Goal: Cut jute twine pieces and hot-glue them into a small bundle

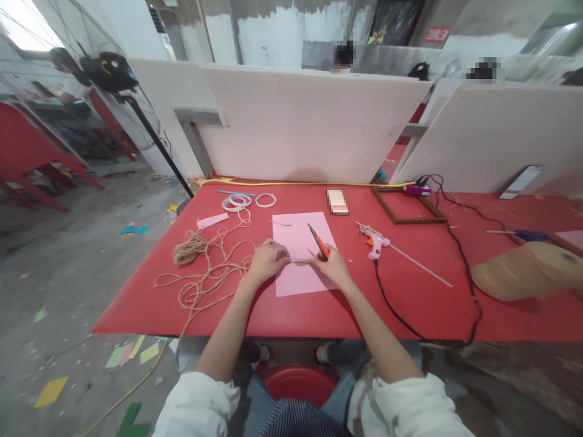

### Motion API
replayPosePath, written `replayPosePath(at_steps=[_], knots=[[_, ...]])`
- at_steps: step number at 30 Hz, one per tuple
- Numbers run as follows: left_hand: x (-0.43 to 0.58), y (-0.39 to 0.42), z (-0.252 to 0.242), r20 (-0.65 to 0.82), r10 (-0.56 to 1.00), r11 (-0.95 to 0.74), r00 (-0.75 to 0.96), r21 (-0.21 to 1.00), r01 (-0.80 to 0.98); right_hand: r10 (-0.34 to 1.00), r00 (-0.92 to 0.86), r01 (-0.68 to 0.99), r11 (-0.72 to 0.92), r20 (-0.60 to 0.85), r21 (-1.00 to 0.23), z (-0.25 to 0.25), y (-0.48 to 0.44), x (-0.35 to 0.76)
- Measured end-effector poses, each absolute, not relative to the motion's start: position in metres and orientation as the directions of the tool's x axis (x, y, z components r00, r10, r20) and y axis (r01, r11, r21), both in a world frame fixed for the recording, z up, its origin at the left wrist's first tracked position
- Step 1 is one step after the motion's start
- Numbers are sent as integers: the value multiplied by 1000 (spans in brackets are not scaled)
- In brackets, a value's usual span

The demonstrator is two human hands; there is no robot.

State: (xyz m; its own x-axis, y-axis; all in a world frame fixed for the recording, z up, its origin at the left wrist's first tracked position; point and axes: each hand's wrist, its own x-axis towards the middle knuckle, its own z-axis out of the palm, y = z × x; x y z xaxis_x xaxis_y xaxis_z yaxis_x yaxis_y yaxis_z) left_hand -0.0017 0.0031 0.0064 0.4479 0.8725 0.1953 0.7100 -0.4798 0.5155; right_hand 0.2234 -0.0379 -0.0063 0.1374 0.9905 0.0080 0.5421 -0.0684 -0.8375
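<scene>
My left hand is closed in a pinch on a thin strand of twine stretched over a pink paper sheet on the red table. My right hand is wrapped round an orange-handled utility knife, blade pointing away, and its fingertips meet the same strand. The tangled jute twine lies loose to the left of my left hand.
A pink glue gun with a long glue stick and black cord lies right of the paper. White rings, a small block, a wooden frame and a tan bundle are also on the table. White partitions stand behind; a fan is at left.
</scene>
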Motion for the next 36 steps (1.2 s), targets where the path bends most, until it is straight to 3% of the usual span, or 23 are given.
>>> replayPosePath(at_steps=[8, 15, 21, 36], knots=[[12, -2, 10, 242, 823, -564, 514, 449, 693, 983, 57, 582, -175, -174, -794, 3, 0, 249], [11, 3, 1, 274, 772, -636, 574, 335, 696, 985, 46, 690, -154, -169, -708, 7, 3, 249], [5, 4, 3, 280, 739, -674, 613, 305, 673, 982, 42, 752, -152, -183, -641, 10, 4, 249], [5, 2, 7, 242, 730, -683, 639, 226, 695, 956, -71, 722, -147, -283, -677, 14, 14, 261]])
